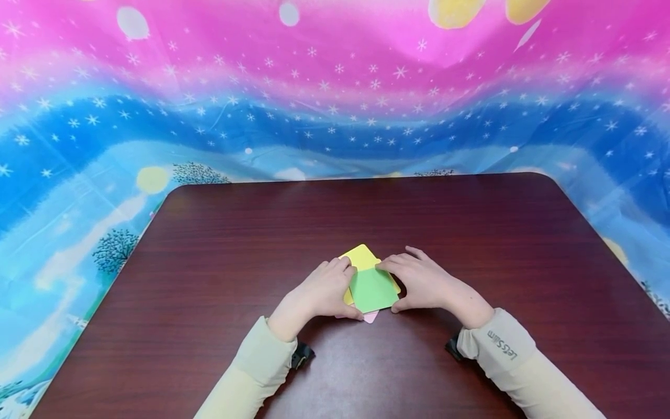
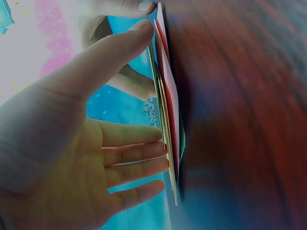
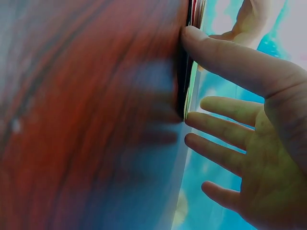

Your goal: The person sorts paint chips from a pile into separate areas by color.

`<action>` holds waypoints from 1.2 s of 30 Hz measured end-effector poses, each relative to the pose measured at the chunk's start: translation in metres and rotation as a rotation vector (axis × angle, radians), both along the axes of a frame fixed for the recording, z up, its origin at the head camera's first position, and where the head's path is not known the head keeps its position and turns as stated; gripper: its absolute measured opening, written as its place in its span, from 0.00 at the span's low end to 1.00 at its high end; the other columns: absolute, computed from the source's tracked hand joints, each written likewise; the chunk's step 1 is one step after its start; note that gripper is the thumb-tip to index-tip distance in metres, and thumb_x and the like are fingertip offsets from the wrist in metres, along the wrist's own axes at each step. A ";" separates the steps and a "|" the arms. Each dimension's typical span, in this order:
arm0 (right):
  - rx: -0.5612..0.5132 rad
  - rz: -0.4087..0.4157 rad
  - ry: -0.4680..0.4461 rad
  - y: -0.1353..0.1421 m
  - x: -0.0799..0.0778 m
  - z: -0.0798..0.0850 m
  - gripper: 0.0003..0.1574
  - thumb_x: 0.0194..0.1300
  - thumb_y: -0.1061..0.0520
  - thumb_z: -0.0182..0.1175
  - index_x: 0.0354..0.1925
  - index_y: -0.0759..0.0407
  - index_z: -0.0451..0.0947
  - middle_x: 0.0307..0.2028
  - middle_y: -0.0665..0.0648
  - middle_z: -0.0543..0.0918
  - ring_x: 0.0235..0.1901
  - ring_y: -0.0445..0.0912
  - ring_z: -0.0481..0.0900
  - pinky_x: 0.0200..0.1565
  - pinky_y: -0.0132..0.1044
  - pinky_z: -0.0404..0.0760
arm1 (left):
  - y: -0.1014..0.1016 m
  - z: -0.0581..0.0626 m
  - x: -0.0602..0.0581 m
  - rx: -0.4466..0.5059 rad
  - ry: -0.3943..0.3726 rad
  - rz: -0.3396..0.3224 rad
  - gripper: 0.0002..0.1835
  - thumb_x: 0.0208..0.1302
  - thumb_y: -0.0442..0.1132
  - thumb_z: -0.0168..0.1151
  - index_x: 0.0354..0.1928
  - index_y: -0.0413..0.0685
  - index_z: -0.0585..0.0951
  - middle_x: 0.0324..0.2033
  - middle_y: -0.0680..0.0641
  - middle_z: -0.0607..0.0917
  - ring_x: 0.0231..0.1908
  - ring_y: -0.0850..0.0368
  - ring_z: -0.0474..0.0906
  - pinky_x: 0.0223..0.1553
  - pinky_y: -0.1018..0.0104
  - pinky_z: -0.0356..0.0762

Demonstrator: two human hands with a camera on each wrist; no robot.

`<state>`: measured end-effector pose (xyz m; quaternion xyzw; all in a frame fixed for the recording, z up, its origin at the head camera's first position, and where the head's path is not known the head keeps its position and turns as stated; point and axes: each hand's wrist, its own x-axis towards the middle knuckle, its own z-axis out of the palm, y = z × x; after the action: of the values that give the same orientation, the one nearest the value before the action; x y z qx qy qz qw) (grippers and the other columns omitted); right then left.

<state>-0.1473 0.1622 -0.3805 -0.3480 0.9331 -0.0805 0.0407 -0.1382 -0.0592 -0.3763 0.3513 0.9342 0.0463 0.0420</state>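
1. Find the card pile (image 1: 370,284) between the hands, on or just above the table (image 1: 471,215); topped by a green card (image 1: 377,293), with a yellow card (image 1: 361,255) behind and a pink card (image 1: 371,317) peeking out nearest.
2. Judging by the thin edges, probably light, springy, easily creased, apt to slide layer over layer.
3. Best taken by opposite edges, lightly; likely to buckle under a hard squeeze.
4. Touches the left edges with the left hand (image 1: 327,287): thumb apart, fingers nearly straight, slightly spread.
5. Touches the right side with the right hand (image 1: 424,279): thumb near the front corner, fingers extended, spread.
6. Shows rounded corners, plain matt colour, slight warping between sheets.
7. Underneath, glossy, red-brown, wood-grained; beyond, hung in soft folds, a snowflake-printed backdrop (image 1: 335,134).
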 end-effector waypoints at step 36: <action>-0.025 -0.018 0.017 -0.003 -0.012 0.010 0.52 0.31 0.36 0.73 0.54 0.59 0.72 0.47 0.53 0.72 0.51 0.48 0.69 0.62 0.55 0.55 | 0.001 0.003 -0.013 0.001 0.094 -0.034 0.41 0.38 0.61 0.68 0.51 0.40 0.72 0.40 0.49 0.71 0.42 0.55 0.68 0.44 0.64 0.67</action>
<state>-0.1588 0.1589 -0.3709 -0.3408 0.9354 -0.0895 0.0279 -0.1515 -0.0581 -0.3734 0.3689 0.9290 0.0293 -0.0015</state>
